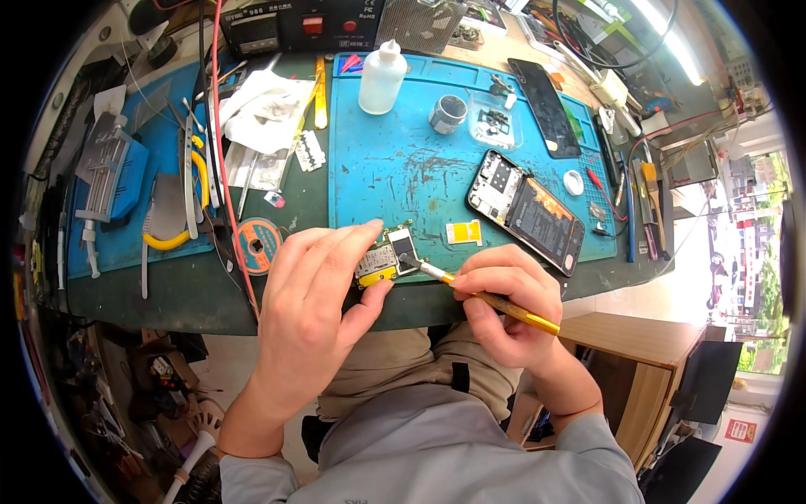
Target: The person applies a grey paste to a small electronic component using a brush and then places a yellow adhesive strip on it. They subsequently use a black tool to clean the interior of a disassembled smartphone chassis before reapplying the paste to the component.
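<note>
Circuit board (388,256) at near edge of blue mat (395,168), pinched between thumb and fingers of left hand (315,315). Tip of yellow-handled tool (487,298) touching board's right side, gripped pen-style in closed right hand (508,307). Just beyond, opened phone (525,211); farther back, plastic bottle (382,77) and tape roll (447,113).
</note>
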The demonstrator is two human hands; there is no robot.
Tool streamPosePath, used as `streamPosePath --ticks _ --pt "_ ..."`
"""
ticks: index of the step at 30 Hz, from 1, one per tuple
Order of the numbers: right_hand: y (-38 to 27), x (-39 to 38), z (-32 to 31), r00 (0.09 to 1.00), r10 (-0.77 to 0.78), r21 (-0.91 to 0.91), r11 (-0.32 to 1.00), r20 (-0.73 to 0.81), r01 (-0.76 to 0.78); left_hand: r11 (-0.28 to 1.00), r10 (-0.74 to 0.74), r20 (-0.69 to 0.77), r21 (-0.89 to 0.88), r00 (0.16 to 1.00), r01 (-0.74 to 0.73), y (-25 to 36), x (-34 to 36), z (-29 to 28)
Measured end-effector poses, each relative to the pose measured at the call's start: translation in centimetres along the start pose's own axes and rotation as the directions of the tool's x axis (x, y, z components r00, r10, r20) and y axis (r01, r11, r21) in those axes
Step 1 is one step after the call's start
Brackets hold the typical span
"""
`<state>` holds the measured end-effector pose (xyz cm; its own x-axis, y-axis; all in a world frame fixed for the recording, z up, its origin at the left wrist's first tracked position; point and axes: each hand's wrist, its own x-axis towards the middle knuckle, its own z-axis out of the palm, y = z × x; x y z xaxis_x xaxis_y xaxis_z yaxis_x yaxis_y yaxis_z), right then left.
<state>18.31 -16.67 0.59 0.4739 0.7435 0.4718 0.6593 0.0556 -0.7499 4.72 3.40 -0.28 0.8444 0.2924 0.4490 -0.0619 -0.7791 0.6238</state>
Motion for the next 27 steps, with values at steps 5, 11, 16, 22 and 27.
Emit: streamPosePath --ticks 5,11,16,22,27 --pt "0.09 0.06 0.05 1.000 -0.011 -0.007 1.000 0.000 0.011 1.000 -0.010 0.005 0.001 1.000 0.010 0.06 -0.03 -0.03" --pt "-0.17 -0.22 0.04 0.999 0.026 0.018 1.000 -0.024 -0.026 1.000 -0.003 0.008 -0.003 1.000 0.003 -0.02 -0.03 -0.04" --pt "-0.11 -0.15 -0.15 1.000 0.003 0.000 1.000 -0.009 -0.003 1.000 0.014 0.012 -0.004 1.000 -0.014 -0.13 -0.09 -0.05" --pt "-0.07 -0.10 -0.08 1.000 -0.019 0.001 1.000 -0.023 0.019 1.000 -0.018 0.007 -0.009 1.000 0.019 0.11 0.00 -0.06" --pt "-0.16 -0.17 -0.22 1.000 -0.016 0.003 1.000 0.000 0.016 1.000 -0.022 0.004 -0.009 1.000 0.022 0.15 -0.02 0.00"
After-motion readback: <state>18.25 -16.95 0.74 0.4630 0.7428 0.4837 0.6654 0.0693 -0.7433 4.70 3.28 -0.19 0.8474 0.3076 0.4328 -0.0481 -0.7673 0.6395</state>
